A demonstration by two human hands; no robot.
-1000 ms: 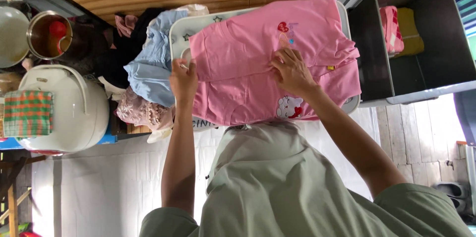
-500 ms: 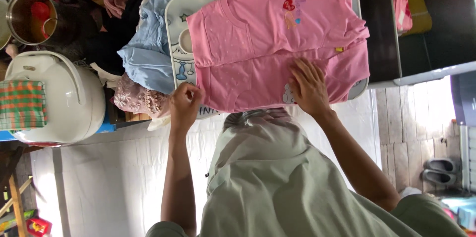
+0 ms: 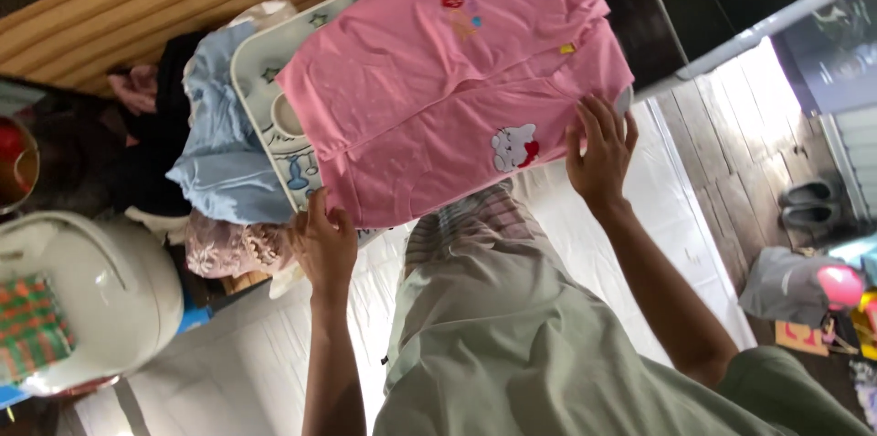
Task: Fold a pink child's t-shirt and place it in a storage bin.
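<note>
- Both hands have slid from the middle of the pink garment (image 3: 429, 98) to its near hem, so the cloth is lying smoothed on the worktop (image 3: 265, 80).
- Left hand (image 3: 324, 244) is pinching the near-left corner.
- Right hand (image 3: 598, 157), fingers spread, is touching the near-right corner.
- The garment's long axis is running left-right, tilted, with its printed front facing up.

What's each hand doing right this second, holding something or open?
Left hand: closed on the near corner of the pink garment.
Right hand: fingers spread open, touching the garment's other near edge.
</note>
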